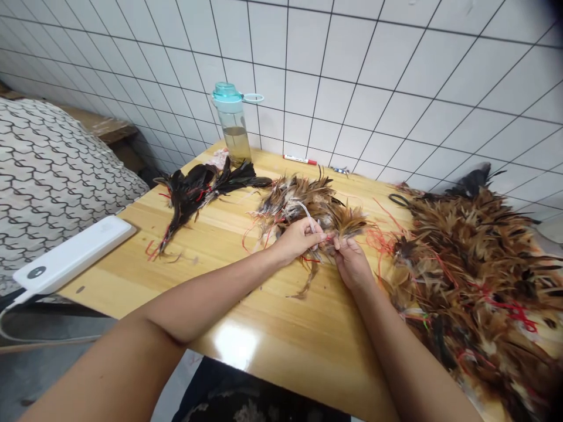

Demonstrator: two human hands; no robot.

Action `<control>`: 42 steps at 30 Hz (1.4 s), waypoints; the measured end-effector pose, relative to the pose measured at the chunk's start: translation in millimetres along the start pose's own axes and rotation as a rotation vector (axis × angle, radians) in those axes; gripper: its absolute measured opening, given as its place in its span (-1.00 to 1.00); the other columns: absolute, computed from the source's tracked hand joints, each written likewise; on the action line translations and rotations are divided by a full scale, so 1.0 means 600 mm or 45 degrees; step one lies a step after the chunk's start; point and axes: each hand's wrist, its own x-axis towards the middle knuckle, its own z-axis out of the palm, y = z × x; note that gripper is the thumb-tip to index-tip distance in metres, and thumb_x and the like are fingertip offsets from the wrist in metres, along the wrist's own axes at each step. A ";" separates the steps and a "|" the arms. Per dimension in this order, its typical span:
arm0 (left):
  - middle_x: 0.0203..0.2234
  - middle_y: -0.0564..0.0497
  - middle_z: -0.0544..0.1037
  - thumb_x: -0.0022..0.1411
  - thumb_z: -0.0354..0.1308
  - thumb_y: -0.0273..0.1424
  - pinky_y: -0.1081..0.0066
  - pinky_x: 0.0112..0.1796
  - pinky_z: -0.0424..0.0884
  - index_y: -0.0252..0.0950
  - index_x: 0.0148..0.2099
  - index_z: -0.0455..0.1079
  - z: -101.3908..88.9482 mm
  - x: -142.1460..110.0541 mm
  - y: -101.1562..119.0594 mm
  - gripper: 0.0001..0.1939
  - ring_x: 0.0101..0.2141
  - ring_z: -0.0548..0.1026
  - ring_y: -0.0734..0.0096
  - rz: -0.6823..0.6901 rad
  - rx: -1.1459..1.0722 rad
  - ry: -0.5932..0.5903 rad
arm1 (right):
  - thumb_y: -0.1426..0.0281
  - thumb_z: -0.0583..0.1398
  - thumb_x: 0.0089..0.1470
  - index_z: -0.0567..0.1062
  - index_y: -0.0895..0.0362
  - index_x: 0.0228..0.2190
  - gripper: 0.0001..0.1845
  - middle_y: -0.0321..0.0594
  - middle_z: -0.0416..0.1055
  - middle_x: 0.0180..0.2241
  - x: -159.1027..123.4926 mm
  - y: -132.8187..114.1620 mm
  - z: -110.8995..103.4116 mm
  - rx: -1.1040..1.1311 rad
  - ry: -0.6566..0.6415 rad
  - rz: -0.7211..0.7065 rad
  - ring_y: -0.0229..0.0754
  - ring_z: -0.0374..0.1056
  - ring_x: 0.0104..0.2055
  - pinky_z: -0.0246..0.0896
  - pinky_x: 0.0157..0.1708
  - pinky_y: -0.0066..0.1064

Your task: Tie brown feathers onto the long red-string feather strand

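Both hands meet over the middle of the wooden table [206,299]. My right hand [350,261] pinches the base of a small brown feather bundle [350,220], whose tips fan out away from me. My left hand [299,240] has thumb and finger closed on a bit of red string [328,237] at that base. A thin white strip [305,210] curves up by the left fingers; whether they grip it I cannot tell. Just behind the hands lies a pile of brown feathers [303,190] with red ties. Below them sits a loose feather tuft [309,282].
Black feather bundles [187,190] lie to the left, near a water bottle [235,126]. A red-and-white marker [299,159] rests by the tiled wall [334,64]. A large heap of brown feathers [479,252] covers the right side. A white power bank [77,252] overhangs the left edge.
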 end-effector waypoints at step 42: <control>-0.53 0.13 0.37 0.03 0.17 -0.38 0.53 -0.42 0.18 -0.33 -0.38 0.32 -0.016 0.009 -0.005 -0.87 -0.49 0.28 0.56 0.085 0.353 0.027 | 0.10 0.35 -0.12 0.31 0.09 -0.58 -0.59 -0.34 0.37 -0.45 0.008 0.009 -0.018 0.042 -0.004 0.003 -0.38 0.17 -0.55 0.04 -0.51 -0.44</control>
